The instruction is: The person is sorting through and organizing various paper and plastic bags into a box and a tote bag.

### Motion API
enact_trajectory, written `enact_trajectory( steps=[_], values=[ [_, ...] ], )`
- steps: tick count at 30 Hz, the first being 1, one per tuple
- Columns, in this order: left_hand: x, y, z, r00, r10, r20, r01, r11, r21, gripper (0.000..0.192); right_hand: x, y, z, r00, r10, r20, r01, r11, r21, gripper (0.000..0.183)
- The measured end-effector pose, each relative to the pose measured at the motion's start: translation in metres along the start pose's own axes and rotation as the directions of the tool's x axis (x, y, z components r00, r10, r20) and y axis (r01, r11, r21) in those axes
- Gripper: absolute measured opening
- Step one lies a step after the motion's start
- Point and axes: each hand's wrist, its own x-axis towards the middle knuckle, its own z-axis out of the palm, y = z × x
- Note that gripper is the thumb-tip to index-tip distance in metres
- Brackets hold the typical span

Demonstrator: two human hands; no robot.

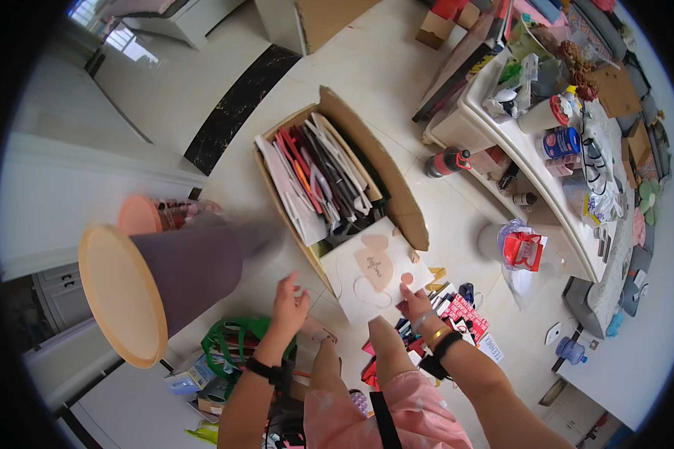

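Note:
A white paper gift bag (348,278) with a peach print, writing and thin handle cords lies tilted against the near end of an open cardboard box (407,207). My right hand (417,307) grips the bag's near right edge. Inside the box, several folded paper bags (328,174) in white, red and black are packed upright, side by side. My left hand (290,306) is held in the air just left of the box, fingers apart and holding nothing.
A blurred, tapering purple-grey object with a round, yellow-rimmed top (123,294) rises at left. Loose bags (466,314) lie right of my legs; a green bag (219,342) stands left. A dark bottle (448,163) and trash bin (490,245) stand by the cluttered white table (531,163).

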Motion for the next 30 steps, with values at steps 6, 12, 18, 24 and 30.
enact_trajectory(
  steps=[6, 12, 18, 24, 30],
  values=[
    [0.116, -0.050, -0.003, 0.871, -0.458, -0.178, 0.434, 0.887, -0.158, 0.071, -0.122, -0.059, -0.048, 0.987, 0.146, 0.070, -0.131, 0.973, -0.189, 0.035],
    [0.194, -0.064, 0.015, 0.943, -0.321, -0.084, 0.324, 0.836, 0.443, 0.047, -0.172, -0.068, -0.160, 0.984, 0.162, -0.071, -0.152, 0.980, 0.129, 0.031],
    [0.175, -0.047, 0.032, 0.969, 0.045, -0.243, 0.061, 0.910, 0.411, 0.025, -0.176, 0.036, -0.248, 0.907, 0.091, -0.411, 0.065, 0.934, 0.350, 0.030],
    [0.171, -0.066, 0.032, 0.943, 0.131, -0.306, -0.002, 0.922, 0.387, 0.023, -0.169, 0.123, -0.238, 0.822, 0.172, -0.544, 0.114, 0.885, 0.452, 0.034],
    [0.205, -0.064, 0.034, 0.987, -0.064, -0.149, 0.122, 0.899, 0.420, 0.030, -0.122, 0.188, -0.235, 0.837, 0.177, -0.518, 0.148, 0.838, 0.525, 0.032]
  ],
)
